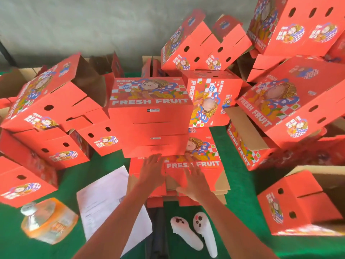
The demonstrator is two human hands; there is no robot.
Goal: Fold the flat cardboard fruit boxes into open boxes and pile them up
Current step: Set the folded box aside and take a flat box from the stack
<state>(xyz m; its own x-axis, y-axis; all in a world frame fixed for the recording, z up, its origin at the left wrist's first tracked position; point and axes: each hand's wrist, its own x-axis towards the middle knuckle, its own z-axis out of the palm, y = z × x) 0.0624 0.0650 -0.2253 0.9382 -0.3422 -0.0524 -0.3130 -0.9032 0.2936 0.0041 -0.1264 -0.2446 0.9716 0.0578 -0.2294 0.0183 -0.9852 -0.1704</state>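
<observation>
- Both hands are reaching forward over a stack of flat cardboard boxes (194,165) lying on the green surface (240,184), straight in front of the person.
- The left hand (152,170) is hovering with fingers (155,158) spread and straight, tips near a folded box (151,116) standing just behind the stack.
- The right hand (193,181) is lying with fingers (192,170) splayed on the top flat box, gripping nothing.
- Folded red boxes are piling up left, behind and right.
- A sheet of paper (104,195) is lying beside the left forearm.
</observation>
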